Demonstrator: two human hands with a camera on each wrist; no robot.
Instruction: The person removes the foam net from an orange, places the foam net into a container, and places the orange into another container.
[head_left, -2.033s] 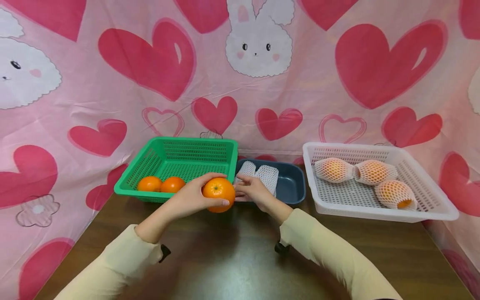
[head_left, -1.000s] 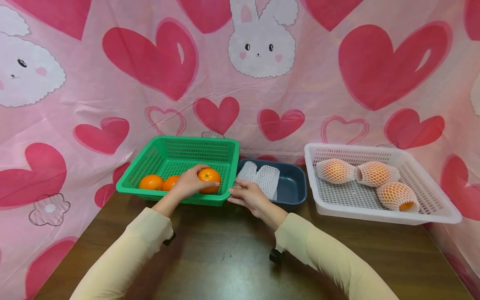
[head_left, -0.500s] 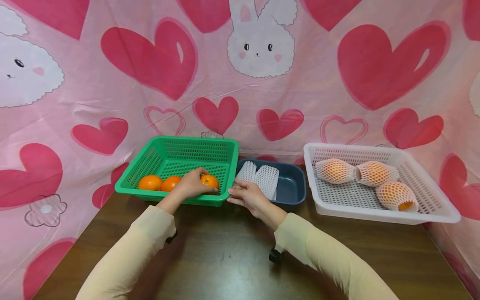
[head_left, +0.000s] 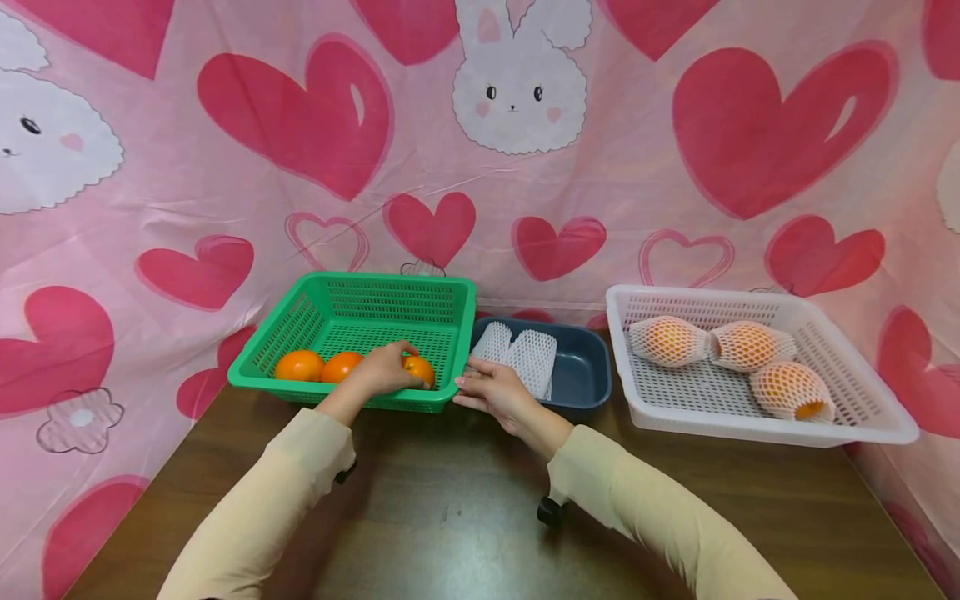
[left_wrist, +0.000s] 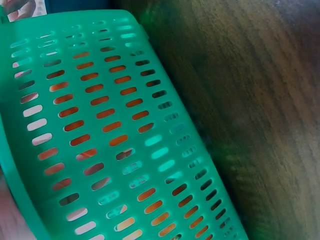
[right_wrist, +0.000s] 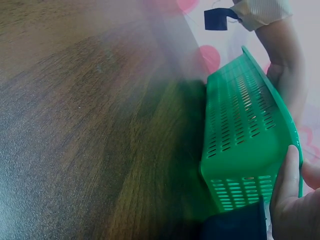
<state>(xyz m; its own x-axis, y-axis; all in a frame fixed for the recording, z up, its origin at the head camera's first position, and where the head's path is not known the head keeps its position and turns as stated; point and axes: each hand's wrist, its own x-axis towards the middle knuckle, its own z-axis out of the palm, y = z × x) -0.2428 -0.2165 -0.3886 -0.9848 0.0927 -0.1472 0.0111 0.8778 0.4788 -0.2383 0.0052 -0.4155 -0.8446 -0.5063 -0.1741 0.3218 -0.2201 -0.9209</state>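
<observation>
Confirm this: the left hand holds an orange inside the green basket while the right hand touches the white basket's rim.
Wrong basket: the right hand touches the rim of the green basket, as the right wrist view shows. The left hand does hold an orange there.

We see smooth, slotted plastic in the green basket (head_left: 468, 325), with a light sheen along its rim, and paler plastic in the white basket (head_left: 720, 428). The dark blue tub (head_left: 581, 367) looks like smooth plastic, softly shiny inside. The oranges (head_left: 299, 366) have glossy skin; around the wrapped fruit (head_left: 670, 342) we see matt foam mesh, like the white nets (head_left: 533, 362). Our desk (head_left: 465, 517) shows wood grain with a dull gloss, the backdrop (head_left: 525, 192) is creased cloth, and the sleeves (head_left: 247, 508) are matt fabric
</observation>
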